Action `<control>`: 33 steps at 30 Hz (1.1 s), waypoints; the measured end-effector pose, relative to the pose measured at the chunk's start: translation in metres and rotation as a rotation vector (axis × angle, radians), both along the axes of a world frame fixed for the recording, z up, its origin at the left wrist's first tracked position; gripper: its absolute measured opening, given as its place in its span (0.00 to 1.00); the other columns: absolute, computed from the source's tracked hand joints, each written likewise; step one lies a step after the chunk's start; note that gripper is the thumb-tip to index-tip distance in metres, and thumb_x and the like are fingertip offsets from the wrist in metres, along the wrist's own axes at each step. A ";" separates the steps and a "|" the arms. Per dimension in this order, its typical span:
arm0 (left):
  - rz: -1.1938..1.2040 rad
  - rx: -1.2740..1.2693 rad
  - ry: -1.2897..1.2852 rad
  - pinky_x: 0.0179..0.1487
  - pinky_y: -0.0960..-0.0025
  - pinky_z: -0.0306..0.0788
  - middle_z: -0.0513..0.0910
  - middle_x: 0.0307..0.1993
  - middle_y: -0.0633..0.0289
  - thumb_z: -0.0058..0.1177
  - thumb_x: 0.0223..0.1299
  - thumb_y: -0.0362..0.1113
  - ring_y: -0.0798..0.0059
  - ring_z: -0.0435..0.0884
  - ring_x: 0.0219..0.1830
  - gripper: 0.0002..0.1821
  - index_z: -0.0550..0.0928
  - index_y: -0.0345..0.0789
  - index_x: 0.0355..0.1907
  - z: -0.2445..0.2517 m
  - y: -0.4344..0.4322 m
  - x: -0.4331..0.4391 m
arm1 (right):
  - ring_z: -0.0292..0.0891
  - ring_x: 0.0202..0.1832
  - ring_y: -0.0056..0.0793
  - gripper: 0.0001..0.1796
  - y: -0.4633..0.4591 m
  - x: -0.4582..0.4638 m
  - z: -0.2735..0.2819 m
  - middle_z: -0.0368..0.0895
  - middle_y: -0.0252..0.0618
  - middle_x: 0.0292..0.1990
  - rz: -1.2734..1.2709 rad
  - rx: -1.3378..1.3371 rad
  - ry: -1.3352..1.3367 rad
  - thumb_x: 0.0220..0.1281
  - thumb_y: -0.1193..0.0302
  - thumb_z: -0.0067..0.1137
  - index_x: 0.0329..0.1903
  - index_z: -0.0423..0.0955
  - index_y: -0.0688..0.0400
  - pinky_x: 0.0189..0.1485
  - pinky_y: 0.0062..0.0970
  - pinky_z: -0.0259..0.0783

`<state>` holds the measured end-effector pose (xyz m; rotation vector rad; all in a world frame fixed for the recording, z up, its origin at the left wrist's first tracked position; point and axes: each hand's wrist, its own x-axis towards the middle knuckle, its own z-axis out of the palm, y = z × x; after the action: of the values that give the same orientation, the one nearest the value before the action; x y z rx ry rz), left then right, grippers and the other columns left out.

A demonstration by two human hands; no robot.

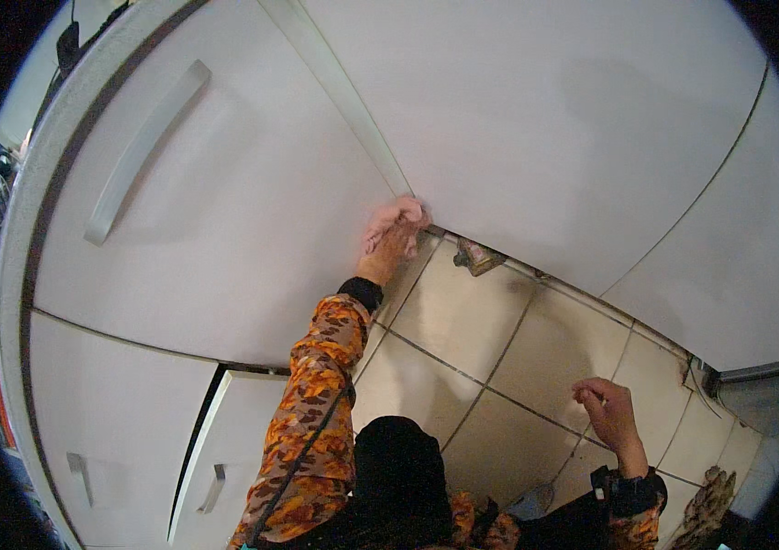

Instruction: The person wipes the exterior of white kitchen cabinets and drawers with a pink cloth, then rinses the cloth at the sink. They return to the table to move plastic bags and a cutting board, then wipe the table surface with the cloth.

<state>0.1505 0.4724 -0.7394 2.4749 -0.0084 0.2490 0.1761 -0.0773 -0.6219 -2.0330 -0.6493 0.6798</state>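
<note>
My left hand (393, 240) presses a bunched pink cloth (389, 216) against the lower inside corner of the white cabinet fronts. That corner lies at the foot of a pale vertical strip (341, 89) between two white panels. The cloth hides the exact spot it touches. Over the tiled floor (492, 357) hangs my right hand (606, 409), its fingers curled in, with nothing visible in it. Both arms wear orange camouflage-patterned sleeves with dark cuffs.
A long-handled cabinet door (224, 206) fills the left side. Below it, a narrower door (245, 412) stands slightly ajar. A small dirty scrap (479, 258) pokes from under the right-hand cabinet (534, 137). A grimy rag-like thing (705, 505) lies on the floor, lower right.
</note>
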 end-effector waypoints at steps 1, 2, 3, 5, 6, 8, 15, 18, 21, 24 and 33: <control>0.120 0.504 0.136 0.60 0.66 0.62 0.72 0.57 0.66 0.41 0.69 0.42 0.74 0.68 0.59 0.21 0.69 0.40 0.62 -0.016 -0.002 -0.010 | 0.81 0.35 0.27 0.09 -0.004 -0.002 0.001 0.84 0.43 0.33 -0.004 -0.003 -0.014 0.66 0.76 0.50 0.42 0.80 0.64 0.41 0.27 0.76; 0.140 0.876 0.195 0.63 0.67 0.59 0.69 0.60 0.66 0.41 0.69 0.42 0.73 0.65 0.62 0.23 0.67 0.39 0.64 -0.029 -0.006 -0.020 | 0.80 0.35 0.27 0.09 -0.008 -0.003 0.001 0.84 0.43 0.33 0.009 -0.021 -0.001 0.67 0.76 0.50 0.42 0.80 0.64 0.41 0.27 0.76; 0.151 1.016 0.401 0.69 0.66 0.52 0.64 0.67 0.65 0.40 0.69 0.43 0.71 0.58 0.68 0.27 0.63 0.39 0.68 -0.039 -0.012 -0.034 | 0.80 0.35 0.27 0.09 -0.011 -0.003 0.001 0.84 0.42 0.33 0.016 -0.009 -0.010 0.67 0.76 0.50 0.42 0.80 0.64 0.41 0.27 0.76; 0.220 0.442 0.324 0.76 0.65 0.43 0.58 0.73 0.65 0.40 0.68 0.45 0.69 0.51 0.76 0.31 0.61 0.38 0.72 -0.048 -0.014 -0.058 | 0.80 0.35 0.27 0.10 -0.016 0.003 -0.004 0.84 0.42 0.33 0.023 0.003 -0.026 0.67 0.75 0.50 0.42 0.80 0.64 0.41 0.27 0.76; 0.155 -0.124 0.142 0.77 0.65 0.42 0.58 0.73 0.66 0.40 0.67 0.46 0.69 0.50 0.76 0.31 0.62 0.39 0.71 -0.050 -0.012 -0.069 | 0.80 0.35 0.27 0.10 -0.016 0.008 -0.008 0.84 0.42 0.32 0.021 -0.023 -0.022 0.67 0.75 0.50 0.42 0.80 0.64 0.41 0.27 0.76; 0.084 -0.230 0.149 0.74 0.65 0.46 0.60 0.71 0.66 0.42 0.67 0.45 0.70 0.54 0.73 0.29 0.64 0.39 0.69 -0.049 -0.021 -0.106 | 0.80 0.34 0.27 0.10 -0.016 0.019 -0.019 0.84 0.41 0.32 0.024 0.058 -0.011 0.68 0.74 0.50 0.42 0.80 0.65 0.40 0.27 0.76; 0.312 1.056 0.405 0.53 0.64 0.71 0.78 0.53 0.63 0.50 0.62 0.39 0.70 0.76 0.54 0.22 0.73 0.37 0.59 0.026 -0.070 -0.236 | 0.81 0.34 0.29 0.10 0.017 0.047 -0.072 0.84 0.41 0.31 0.099 0.145 0.098 0.66 0.71 0.53 0.41 0.81 0.63 0.40 0.27 0.75; 0.331 1.211 0.163 0.50 0.60 0.73 0.80 0.49 0.62 0.54 0.58 0.41 0.67 0.78 0.51 0.31 0.68 0.42 0.67 0.075 -0.077 -0.244 | 0.80 0.32 0.28 0.10 0.042 0.054 -0.088 0.84 0.41 0.30 0.139 0.246 0.136 0.66 0.71 0.53 0.39 0.80 0.64 0.38 0.26 0.75; 0.468 1.311 0.293 0.54 0.58 0.72 0.72 0.60 0.57 0.52 0.58 0.41 0.60 0.74 0.56 0.39 0.57 0.41 0.73 0.128 -0.078 -0.219 | 0.79 0.30 0.28 0.11 0.062 0.055 -0.099 0.83 0.41 0.29 0.240 0.173 0.071 0.65 0.69 0.53 0.37 0.80 0.65 0.35 0.27 0.74; 0.621 1.251 0.187 0.56 0.57 0.71 0.68 0.65 0.55 0.52 0.57 0.42 0.59 0.76 0.54 0.40 0.57 0.39 0.73 0.192 -0.080 -0.197 | 0.78 0.29 0.27 0.13 0.078 0.046 -0.112 0.83 0.41 0.28 0.254 0.211 0.198 0.66 0.67 0.52 0.35 0.80 0.64 0.34 0.28 0.73; 0.951 1.507 -0.159 0.68 0.55 0.59 0.66 0.68 0.58 0.54 0.55 0.46 0.59 0.66 0.67 0.34 0.68 0.41 0.67 0.350 -0.096 -0.213 | 0.75 0.27 0.21 0.18 0.150 0.021 -0.168 0.80 0.35 0.26 0.449 0.427 0.455 0.68 0.57 0.54 0.40 0.78 0.62 0.27 0.23 0.70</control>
<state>-0.0627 0.3764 -0.3892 3.6607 1.3981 1.1770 0.1971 0.0727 -0.7894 -1.2870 -0.8934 1.1150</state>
